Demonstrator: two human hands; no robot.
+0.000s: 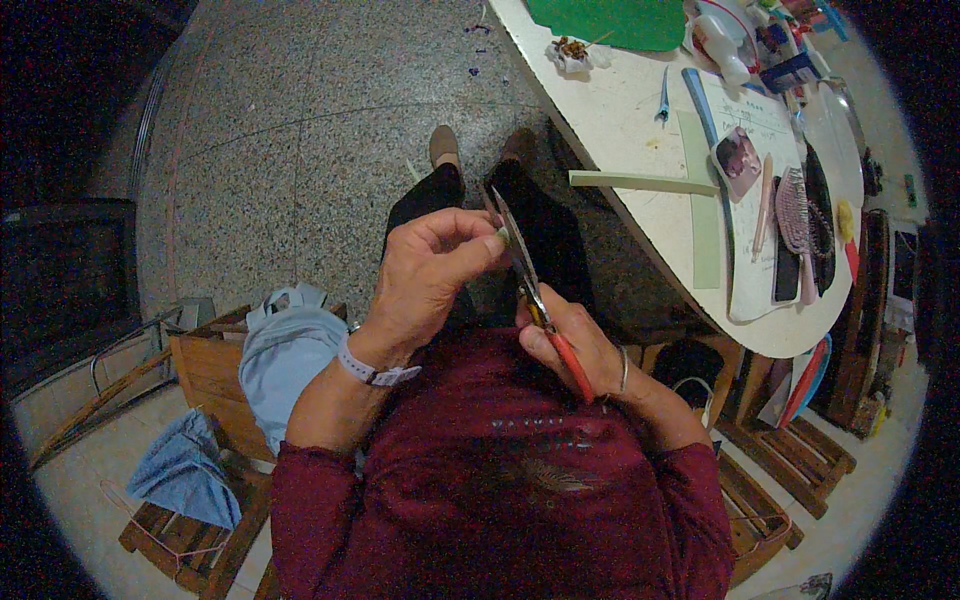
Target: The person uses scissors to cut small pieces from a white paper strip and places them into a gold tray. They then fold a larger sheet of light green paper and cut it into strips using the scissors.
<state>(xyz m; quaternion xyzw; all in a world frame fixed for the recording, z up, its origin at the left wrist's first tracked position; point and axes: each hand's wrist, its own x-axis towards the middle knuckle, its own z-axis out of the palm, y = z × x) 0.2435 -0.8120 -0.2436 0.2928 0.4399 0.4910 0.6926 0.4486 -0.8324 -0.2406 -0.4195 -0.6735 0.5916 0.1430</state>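
Note:
My right hand (572,340) grips a pair of scissors (527,268) with red handles, its blades pointing away from me. Between the thumb and fingertips of my left hand (432,268) is a small pale green piece (503,234), mostly hidden by the fingers. The blades lie right beside these fingertips, and I cannot tell whether they touch the piece. Both hands are above my lap, in front of my dark trousers. To the right, a pale green strip (640,182) sticks out past the edge of the white table (610,130).
On the table lie another pale green strip (706,255), a green sheet (610,18), a hairbrush (793,210), a photo (738,160), and a crumpled tissue (575,58). At left, a light blue bag (292,350) rests by a wooden chair (212,365). Folded blue cloth (187,470) lies on wooden slats.

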